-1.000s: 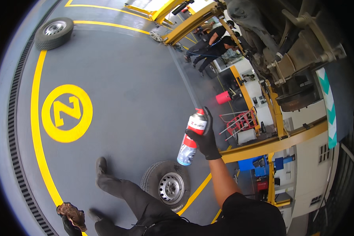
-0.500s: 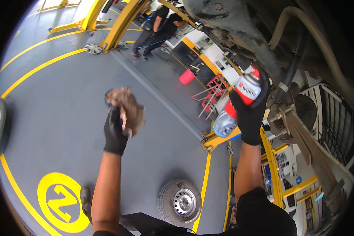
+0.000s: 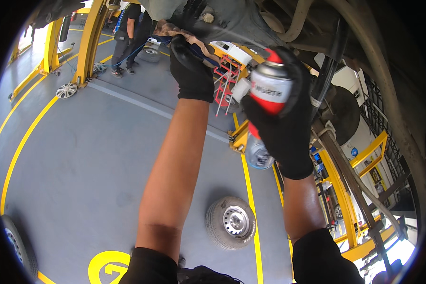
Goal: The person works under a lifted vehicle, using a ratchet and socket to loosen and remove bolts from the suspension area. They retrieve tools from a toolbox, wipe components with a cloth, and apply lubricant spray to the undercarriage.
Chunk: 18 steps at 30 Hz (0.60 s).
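My right hand, in a black glove, is wrapped round a red and white spray can held upright with a slight tilt. A pale streak of spray runs from its red nozzle up and left, towards the grey metal housing under the raised vehicle. My left hand, also black-gloved, grips a crumpled brown and dark blue rag just below that housing. The fingertips of the left hand are partly hidden by the cloth. Whether the rag touches the metal, I cannot tell.
A loose wheel lies on the grey floor, with another wheel at the left edge. A yellow lift post and a hubcap are at the far left. One person stands behind. Pipes hang at the right.
My left hand has risen and moved right with the rag, up to the housing. The can has come slightly left, and spray now shows at its nozzle. The view has shifted.
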Each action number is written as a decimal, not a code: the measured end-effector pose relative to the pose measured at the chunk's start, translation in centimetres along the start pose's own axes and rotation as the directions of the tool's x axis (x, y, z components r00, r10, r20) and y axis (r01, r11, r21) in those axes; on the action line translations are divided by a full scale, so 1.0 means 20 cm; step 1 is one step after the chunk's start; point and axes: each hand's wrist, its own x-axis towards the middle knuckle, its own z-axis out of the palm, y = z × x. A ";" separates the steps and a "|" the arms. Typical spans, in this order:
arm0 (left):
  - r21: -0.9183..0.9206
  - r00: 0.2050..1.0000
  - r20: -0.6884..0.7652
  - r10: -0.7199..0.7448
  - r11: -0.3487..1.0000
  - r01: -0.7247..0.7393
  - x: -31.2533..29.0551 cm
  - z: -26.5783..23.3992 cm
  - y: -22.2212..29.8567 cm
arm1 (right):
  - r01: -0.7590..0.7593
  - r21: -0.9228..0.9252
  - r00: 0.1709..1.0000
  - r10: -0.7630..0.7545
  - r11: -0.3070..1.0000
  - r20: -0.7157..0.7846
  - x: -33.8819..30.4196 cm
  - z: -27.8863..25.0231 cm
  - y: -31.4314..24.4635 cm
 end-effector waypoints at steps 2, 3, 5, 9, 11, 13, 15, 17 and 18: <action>0.020 0.997 -0.030 0.069 0.997 -0.068 0.00 0.00 -0.02 | -0.123 0.098 0.990 0.129 0.987 -0.058 0.02 -0.03 -0.02; 0.037 0.994 -0.054 0.091 0.995 -0.089 0.01 0.00 -0.03 | -0.128 0.136 0.991 0.133 0.982 -0.029 0.03 -0.04 -0.02; 0.081 0.986 -0.068 0.151 0.986 -0.145 0.01 0.01 -0.05 | -0.061 0.094 0.998 0.061 0.994 -0.001 0.04 -0.06 -0.04; 0.039 0.995 -0.043 0.095 0.995 -0.093 0.01 0.02 -0.06 | -0.106 0.046 0.994 0.106 0.993 0.014 0.04 -0.11 -0.06; -0.028 0.998 -0.027 0.059 0.998 -0.060 0.00 0.02 -0.06 | -0.145 0.120 0.989 0.149 0.982 -0.024 0.05 -0.13 -0.06; -0.050 0.997 -0.034 0.070 0.996 -0.072 0.01 0.02 -0.08 | -0.009 0.012 1.000 0.008 1.000 0.028 0.06 -0.14 -0.05; -0.065 0.992 -0.091 0.088 0.993 -0.094 0.01 0.02 -0.10 | 0.103 -0.018 0.991 -0.101 0.995 0.087 0.07 -0.15 -0.03; -0.043 0.991 -0.086 0.102 0.993 -0.106 0.01 0.01 -0.13 | 0.014 0.053 0.999 -0.015 0.998 0.030 0.07 -0.16 -0.01; -0.017 0.993 -0.040 0.115 0.993 -0.116 0.01 0.01 -0.14 | -0.032 0.104 0.999 0.032 0.994 0.003 0.06 -0.16 0.00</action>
